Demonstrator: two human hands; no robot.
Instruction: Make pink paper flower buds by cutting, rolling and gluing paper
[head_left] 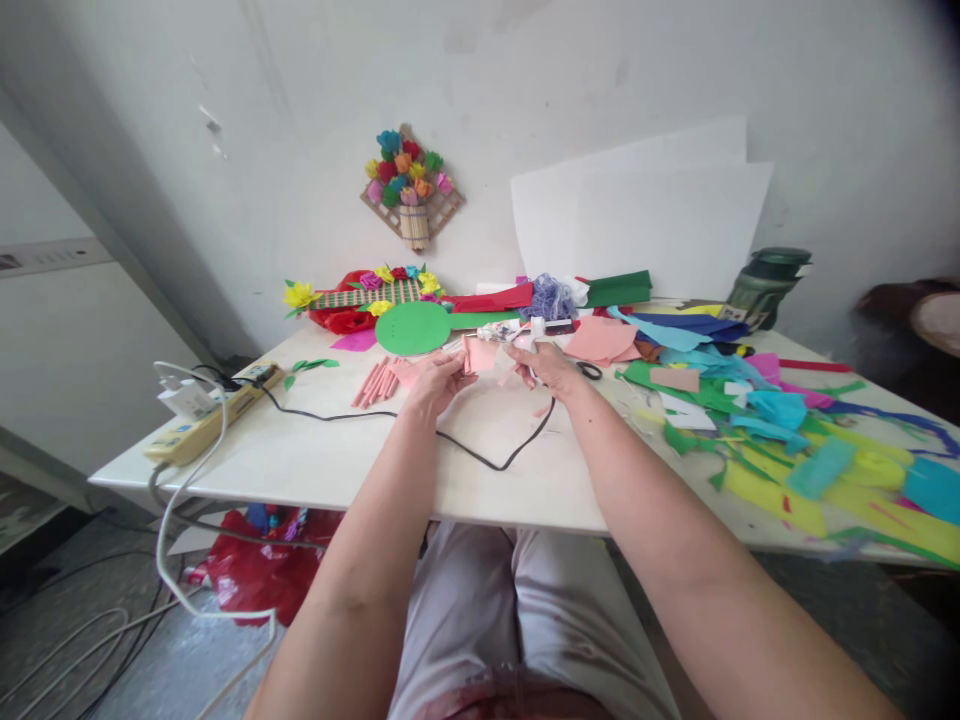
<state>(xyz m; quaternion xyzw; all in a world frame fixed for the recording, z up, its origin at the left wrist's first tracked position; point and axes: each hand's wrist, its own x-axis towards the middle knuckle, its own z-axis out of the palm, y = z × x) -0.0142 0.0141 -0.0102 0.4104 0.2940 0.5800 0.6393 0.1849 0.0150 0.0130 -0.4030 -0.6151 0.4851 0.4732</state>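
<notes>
My left hand (pixel 442 383) pinches the left end of a pink paper piece (pixel 481 354), which looks partly rolled at that end. My right hand (pixel 550 366) is closed around a white glue gun (pixel 537 328), mostly hidden by the fingers. Its black cord (pixel 491 466) drops from the hand and loops left across the table. Left of my left hand lie several thin pink paper rolls (pixel 375 383). Beyond the hands is a green paper disc (pixel 412 328), with pink paper sheets (pixel 601 341) and black-handled scissors (pixel 589 370) close to my right hand.
A power strip (pixel 184 440) with a white charger sits at the table's left edge. Coloured paper scraps (pixel 772 460) cover the right side. A dark green bottle (pixel 770 285) stands at the back right. A paper-flower ornament (pixel 412 190) hangs on the wall; a red bag (pixel 251 570) lies below.
</notes>
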